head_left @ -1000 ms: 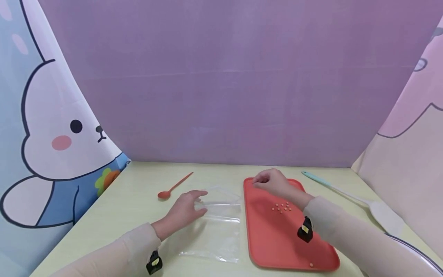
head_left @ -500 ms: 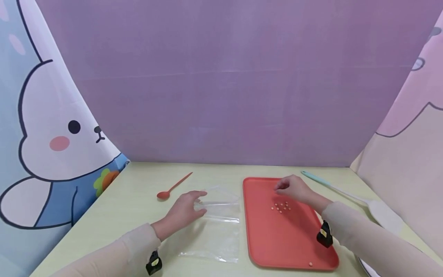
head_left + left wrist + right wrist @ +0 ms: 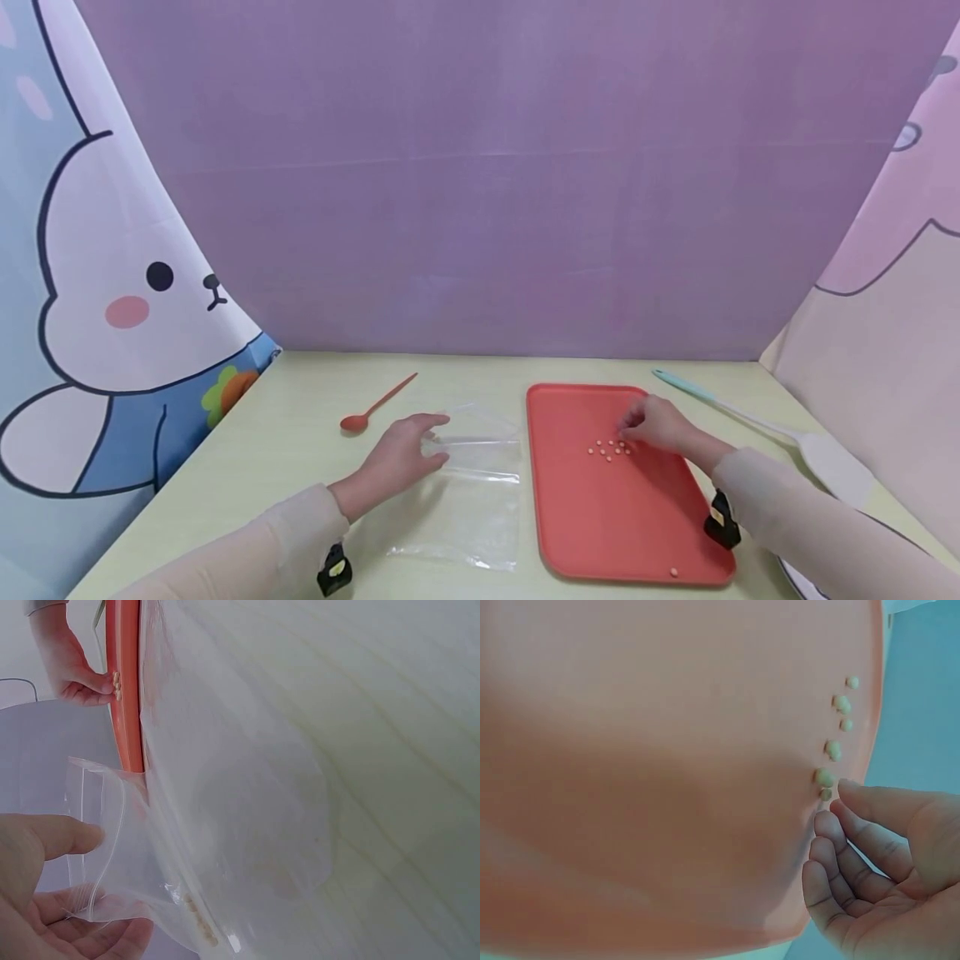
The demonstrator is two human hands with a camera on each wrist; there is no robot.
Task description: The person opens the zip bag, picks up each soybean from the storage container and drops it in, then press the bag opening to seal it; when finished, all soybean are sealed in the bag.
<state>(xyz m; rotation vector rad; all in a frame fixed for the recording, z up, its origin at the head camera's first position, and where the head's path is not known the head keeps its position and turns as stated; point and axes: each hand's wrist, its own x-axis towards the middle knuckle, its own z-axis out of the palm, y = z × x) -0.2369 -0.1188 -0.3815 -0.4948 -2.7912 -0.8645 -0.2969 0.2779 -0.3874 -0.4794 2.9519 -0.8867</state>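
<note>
A clear zip bag [image 3: 480, 508] lies on the table, its mouth spread by my left hand [image 3: 401, 454]. In the left wrist view, the thumb and curled fingers hold the mouth's two sides, and several pale beans [image 3: 199, 919] sit inside. Several beans like soybeans [image 3: 609, 451] form a cluster on the red tray [image 3: 600, 525]. My right hand [image 3: 660, 425] is low over the tray, fingertips beside the cluster. In the right wrist view, thumb and forefinger stand slightly apart next to the nearest bean [image 3: 826, 794]; no bean shows between them.
One stray bean [image 3: 673, 572] rests at the tray's near right corner. A red spoon [image 3: 356, 423] lies left of the bag. Right of the tray is a spatula [image 3: 832, 467] with a turquoise handle end. Part of a rimmed white dish [image 3: 801, 579] shows under the right forearm.
My right hand has moved right, then down and nearer, from the tray's far left corner to the bean cluster. My left hand and the bag stay in place.
</note>
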